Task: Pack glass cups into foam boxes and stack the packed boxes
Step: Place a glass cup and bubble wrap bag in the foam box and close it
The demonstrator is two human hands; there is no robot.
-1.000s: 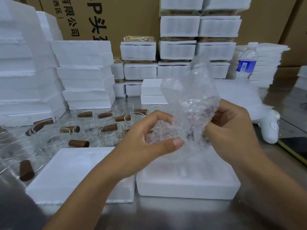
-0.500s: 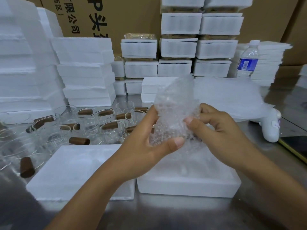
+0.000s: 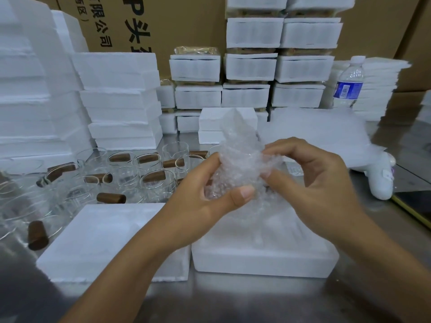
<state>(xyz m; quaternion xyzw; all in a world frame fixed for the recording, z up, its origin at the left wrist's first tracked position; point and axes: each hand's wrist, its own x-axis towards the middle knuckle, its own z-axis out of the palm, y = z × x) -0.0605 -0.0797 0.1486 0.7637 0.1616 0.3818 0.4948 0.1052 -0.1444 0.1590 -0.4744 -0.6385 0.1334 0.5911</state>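
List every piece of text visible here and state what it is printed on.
"P头": large black print on the cardboard carton at the back; a further character below it is cut off.
"公司": smaller black print on the same carton, to the left.
"西区)": small print at the carton's top edge, its start cropped.
Water bottle, blue label: too small to read.
Sticker on the white object at right: blurred, unreadable.

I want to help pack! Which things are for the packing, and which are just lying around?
For packing: bubble wrap, gripped by left hand and right hand; open foam box; glass cups; packed boxes.
Lying about: water bottle; cardboard cartons.
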